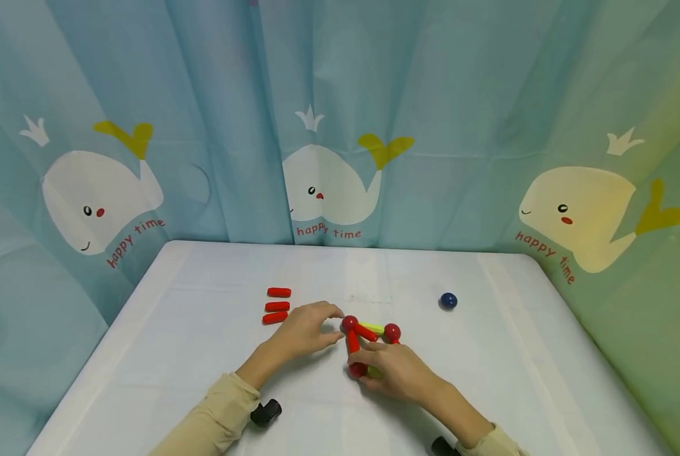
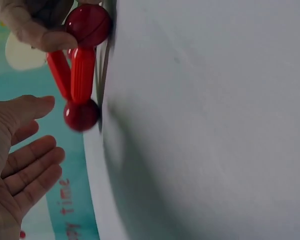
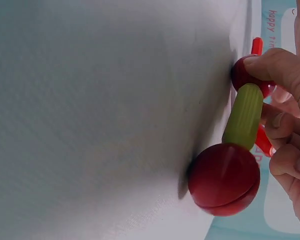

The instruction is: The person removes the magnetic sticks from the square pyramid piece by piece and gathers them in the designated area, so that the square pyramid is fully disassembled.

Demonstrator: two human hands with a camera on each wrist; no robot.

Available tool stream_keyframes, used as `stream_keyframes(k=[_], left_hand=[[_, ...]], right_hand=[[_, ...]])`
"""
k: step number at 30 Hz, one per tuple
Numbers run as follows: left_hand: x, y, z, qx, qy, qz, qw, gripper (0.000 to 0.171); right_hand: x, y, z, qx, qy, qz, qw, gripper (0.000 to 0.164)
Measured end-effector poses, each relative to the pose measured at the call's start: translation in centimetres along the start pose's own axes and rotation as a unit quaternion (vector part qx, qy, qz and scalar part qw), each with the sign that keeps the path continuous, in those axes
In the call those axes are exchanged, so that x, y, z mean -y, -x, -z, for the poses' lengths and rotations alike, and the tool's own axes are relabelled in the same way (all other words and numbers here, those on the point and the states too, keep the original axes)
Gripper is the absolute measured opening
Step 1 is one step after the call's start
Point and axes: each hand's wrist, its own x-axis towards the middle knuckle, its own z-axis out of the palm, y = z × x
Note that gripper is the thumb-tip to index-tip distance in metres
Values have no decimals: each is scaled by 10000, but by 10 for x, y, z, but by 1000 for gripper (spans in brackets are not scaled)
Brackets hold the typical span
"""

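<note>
A frame of red balls joined by red and yellow-green sticks lies on the white table. My right hand [image 1: 399, 372] pinches its near-left red ball [image 3: 247, 75] with thumb and fingers. From that ball a yellow-green stick [image 3: 243, 117] runs to another red ball [image 3: 224, 180]. A red stick [image 2: 82, 75] links the pinched ball to the far-left red ball [image 2: 81, 115], from which a second red stick [image 1: 366, 332] slants. Around that far-left ball, my left hand [image 1: 306, 329] spreads thumb and fingers, holding nothing; the left wrist view shows a gap to it.
Several loose red sticks [image 1: 277, 306] lie left of my left hand. A dark blue ball [image 1: 448, 301] sits at the back right of the table [image 1: 203, 354]. Behind the far edge hangs a blue curtain [image 1: 249, 190] with whale prints.
</note>
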Motion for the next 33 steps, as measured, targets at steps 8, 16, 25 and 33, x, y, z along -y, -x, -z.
stream_keyframes(k=[8,16,25,33], left_hand=[[-14,-15,-10,522,-272,-346,9977,31],[-18,-17,-20,585,-397,-647,9954,20],[-17,-12,-15,-42,-345,-770,9964,15],[-11,-1,-3,-106,340,-334,9988,16]], right_hand=[[6,3,4,345,-198,38,9992,27],[8,6,4,280,-269,109,9992,25],[8,8,7,354,-395,-147,9985,26],[6,15,12,488,-456,-210,9975,28]])
